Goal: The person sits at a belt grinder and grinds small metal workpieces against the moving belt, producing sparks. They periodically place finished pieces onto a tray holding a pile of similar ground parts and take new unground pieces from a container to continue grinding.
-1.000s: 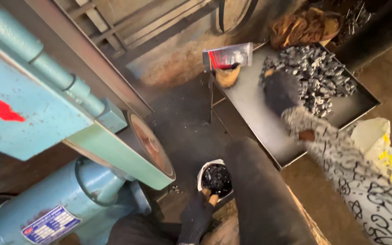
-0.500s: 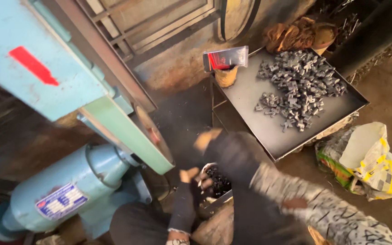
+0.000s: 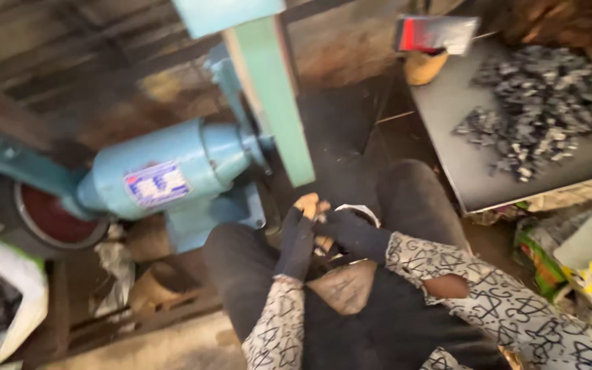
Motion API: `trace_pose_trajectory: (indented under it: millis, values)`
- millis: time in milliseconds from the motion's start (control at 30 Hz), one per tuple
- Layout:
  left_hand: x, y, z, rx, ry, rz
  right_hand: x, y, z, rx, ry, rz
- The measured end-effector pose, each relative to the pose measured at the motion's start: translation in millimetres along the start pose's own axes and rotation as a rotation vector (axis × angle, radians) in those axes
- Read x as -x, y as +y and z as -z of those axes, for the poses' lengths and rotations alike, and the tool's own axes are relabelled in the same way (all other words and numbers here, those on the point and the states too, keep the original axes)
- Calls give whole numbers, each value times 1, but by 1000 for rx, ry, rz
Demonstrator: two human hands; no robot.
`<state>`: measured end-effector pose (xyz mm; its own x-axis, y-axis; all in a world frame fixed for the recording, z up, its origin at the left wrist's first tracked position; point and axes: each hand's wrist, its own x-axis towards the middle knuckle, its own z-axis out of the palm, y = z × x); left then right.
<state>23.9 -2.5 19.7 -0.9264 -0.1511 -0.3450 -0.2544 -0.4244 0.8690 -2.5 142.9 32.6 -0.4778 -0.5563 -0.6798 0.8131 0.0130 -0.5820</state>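
Both my hands wear dark gloves and meet between my knees. My left hand (image 3: 297, 241) presses against the left side of a small white container (image 3: 359, 210), with bare fingertips showing through the worn glove. My right hand (image 3: 352, 233) lies over the container's mouth and hides what is inside. Motion blur hides whether either hand grips anything. A dark metal tray (image 3: 474, 178) at the upper right carries a heap of several small grey metal pieces (image 3: 539, 113).
A blue electric motor (image 3: 173, 171) with a green belt guard (image 3: 274, 96) stands just ahead of my knees. A reddish wheel (image 3: 53, 216) sits at the left, and a white sack (image 3: 1, 301) lies below it. Crumpled bags (image 3: 584, 267) lie under the tray.
My right hand came off the heap on the tray and swung down to the container between my knees. The view turned left, so the motor is now central.
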Motion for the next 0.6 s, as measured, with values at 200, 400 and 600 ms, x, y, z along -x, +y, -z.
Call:
trace_pose_trajectory:
  millis: [200, 400, 600]
  values:
    - [-6, 11, -5, 34, 9, -76, -20, -23, 13, 500, 50, 687]
    - [-16, 10, 2, -133, 25, -121, -40, -19, 16, 450, 197, 407]
    - [-24, 2, -1, -71, 56, -133, -46, -21, 22, 704, 240, 583]
